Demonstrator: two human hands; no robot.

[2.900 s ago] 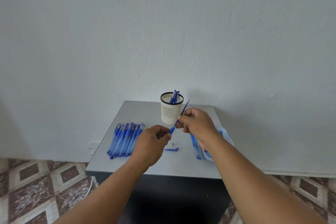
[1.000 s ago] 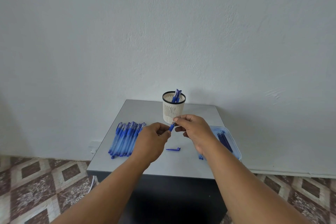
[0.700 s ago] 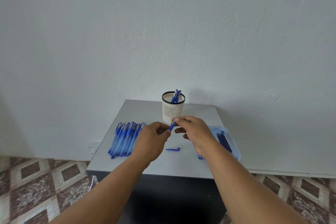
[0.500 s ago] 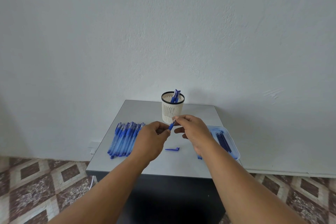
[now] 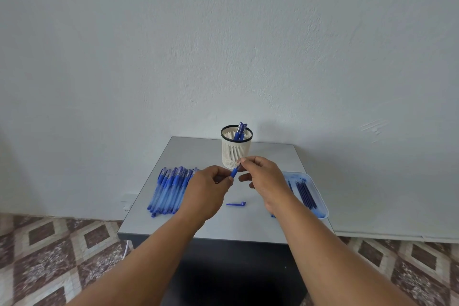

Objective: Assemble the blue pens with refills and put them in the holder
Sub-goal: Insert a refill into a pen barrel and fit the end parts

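- Pens: grey table (image 5: 198,226) against the wall carries everything; work happens over its middle.
- Tray (image 5: 320,208), pale blue, right edge of the table, holds dark refills (image 5: 306,194) lying near-to-far.
- Row of blue pens (image 5: 171,189), left side, laid side by side, long axes running near-left to far-right, caps at the far end. Can't tell from here which have refills.
- Holder (image 5: 236,154), white mesh cup with a black rim, far centre, upright; a few finished pens (image 5: 240,130) stand in it, leaning slightly right.
- Left hand (image 5: 206,194): fingers curled round the barrel of the pen in hand (image 5: 234,172); most of the barrel is hidden in the fist.
- Right hand (image 5: 265,179): thumb and forefinger pinch the pen's far tip; other fingers loosely spread.
- Pen in hand: held above the table, just near of the holder; axis slants up and to the far right, tip end toward the holder.
- Loose blue cap (image 5: 236,204) lies on the table between the hands, near side, axis left-right.
- Step, my read: screwing the tip piece on over the refill. Keep the barrel fixed in the left, twist with the right only, stay in line with the axis to avoid cross-threading; then cap it.
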